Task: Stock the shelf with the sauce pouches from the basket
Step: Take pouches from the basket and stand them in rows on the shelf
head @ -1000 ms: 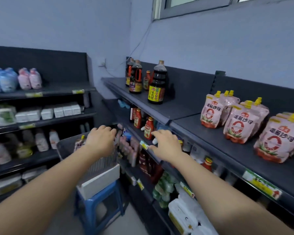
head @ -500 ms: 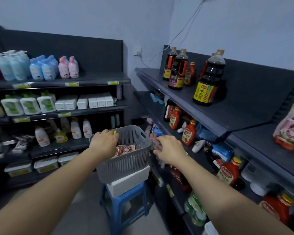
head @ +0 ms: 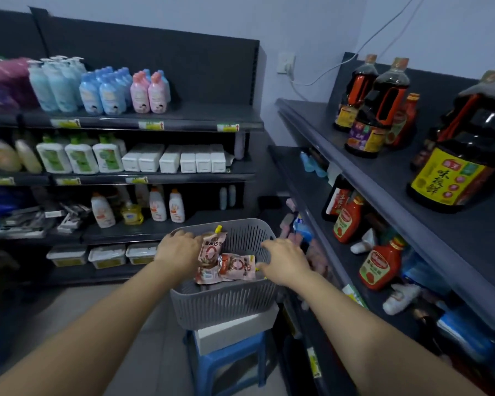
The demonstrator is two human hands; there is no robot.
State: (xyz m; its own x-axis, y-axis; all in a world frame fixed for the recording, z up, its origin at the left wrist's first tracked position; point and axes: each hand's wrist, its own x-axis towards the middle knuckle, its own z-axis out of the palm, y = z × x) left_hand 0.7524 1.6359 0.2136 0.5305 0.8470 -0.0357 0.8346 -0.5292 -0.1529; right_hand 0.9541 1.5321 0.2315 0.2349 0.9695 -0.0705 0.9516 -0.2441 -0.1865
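1. Grey slotted basket (head: 226,301) sits on a white box (head: 235,330), which sits on a blue stool (head: 226,364), in the aisle corner btwn two dark shelf units.
2. Inside the basket: two sauce pouches. Upright pouch (head: 210,254), yellow cap up, leans at the basket's left side; flat pouch (head: 237,267) lies on its side just right of it, touching/overlapping it.
3. Left hand (head: 177,252) is over the basket's left rim, back of hand up, fingers curled down against the upright pouch's left edge. Touching it for sure; full grip – can't tell, fingertips hidden.
4. Right hand (head: 285,262) is over the basket's right rim, palm down, fingers spread loosely, pointing left twd the flat pouch. Nothing held; fingertips near the pouch's right end, contact unclear.
5. Right shelf unit (head: 383,192): top level has big dark soy sauce bottles (head: 377,110), one large w/ yellow label (head: 457,155) closest. Level below: red ketchup bottles (head: 380,261) plus small white items, blurred.
6. Left/back shelf unit (head: 143,120): blue and pink bottles on top, white-green bottles and white boxes on the next level, more bottles and tubs lower down.
7. Wall socket (head: 286,62) w/ white cable in the corner above the shelves.
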